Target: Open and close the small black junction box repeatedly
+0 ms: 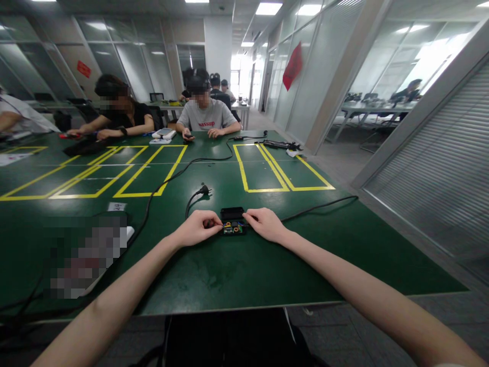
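A small black power adapter [234,233] lies opened on the green table, its circuit board [231,227] with copper coils showing. Just behind it sits the black lid [232,213], inner side up. My left hand [199,227] is closed in a pinch at the adapter's left end, where a cord with a black plug [205,190] comes out behind the hand. At the right end, my right hand [266,224] pinches the adapter near its lid. From behind that hand a black cable [321,206] runs off to the right. The exact grip points are partly hidden by my fingers.
A blurred-out object [89,257] with a white edge lies at left, beside a long black cord [168,178]. Yellow tape rectangles [267,190] mark the green table [244,283]. Across it sit a person in a grey shirt [208,113] and another in black [132,114]. A dark tool [280,145] lies far right.
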`<action>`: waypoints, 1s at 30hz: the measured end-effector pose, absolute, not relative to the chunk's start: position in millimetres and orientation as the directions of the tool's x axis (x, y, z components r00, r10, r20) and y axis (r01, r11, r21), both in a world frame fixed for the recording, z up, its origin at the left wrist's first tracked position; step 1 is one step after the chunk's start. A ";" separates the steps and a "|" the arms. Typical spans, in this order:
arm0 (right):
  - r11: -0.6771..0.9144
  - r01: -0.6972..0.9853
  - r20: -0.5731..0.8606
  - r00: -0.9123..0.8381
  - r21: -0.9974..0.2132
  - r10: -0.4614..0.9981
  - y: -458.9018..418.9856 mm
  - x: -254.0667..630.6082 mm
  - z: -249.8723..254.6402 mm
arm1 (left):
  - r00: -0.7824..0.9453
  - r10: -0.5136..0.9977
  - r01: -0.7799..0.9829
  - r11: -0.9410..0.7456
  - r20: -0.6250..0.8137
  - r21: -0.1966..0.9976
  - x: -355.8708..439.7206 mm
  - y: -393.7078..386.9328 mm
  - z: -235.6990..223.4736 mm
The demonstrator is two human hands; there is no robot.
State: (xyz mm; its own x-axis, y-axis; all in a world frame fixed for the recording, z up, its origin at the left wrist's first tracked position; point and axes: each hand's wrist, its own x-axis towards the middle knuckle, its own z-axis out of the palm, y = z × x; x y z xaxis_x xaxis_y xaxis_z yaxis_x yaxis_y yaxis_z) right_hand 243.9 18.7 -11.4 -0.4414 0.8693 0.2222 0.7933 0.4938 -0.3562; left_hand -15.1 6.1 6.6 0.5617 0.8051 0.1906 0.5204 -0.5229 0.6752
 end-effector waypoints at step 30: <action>0.358 0.386 0.246 -0.309 -0.850 0.919 40.6 239.7 -23.7 | 0.259 0.949 0.513 -0.292 0.179 0.807 -7.4 18.9 -6.1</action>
State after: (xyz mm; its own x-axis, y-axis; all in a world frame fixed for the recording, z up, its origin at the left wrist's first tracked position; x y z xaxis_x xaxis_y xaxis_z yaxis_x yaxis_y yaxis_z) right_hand 239.7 40.6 -23.7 -0.3092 0.9186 0.2460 0.3863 0.3577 -0.8502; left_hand -7.4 18.9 -6.1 0.2594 0.9491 0.1788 0.5132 -0.2922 0.8070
